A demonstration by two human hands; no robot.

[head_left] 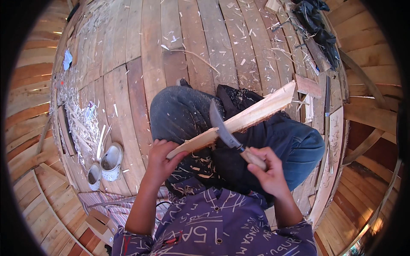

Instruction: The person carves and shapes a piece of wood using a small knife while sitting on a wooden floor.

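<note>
A long pale strip of wood (252, 114), rough and brown along its lower edge, lies slantwise over my crossed legs. Its near left end is gripped by my left hand (164, 154), fingers closed around it. My right hand (265, 167) is wrapped round the wooden handle of a curved knife (226, 135). The hooked blade crosses the strip near its middle and points up and left; whether it cuts into the wood cannot be made out. Shavings cling to my trousers (183, 112) and to the dark cloth (200, 170) in my lap.
I sit on a plank floor (149, 38) strewn with shavings. A shavings heap (83, 126) and a pair of light clogs (112, 162) are at left, above a cardboard box (101, 224). Black plastic (314, 21), a small board (308, 86) and long planks (329, 166) lie at right.
</note>
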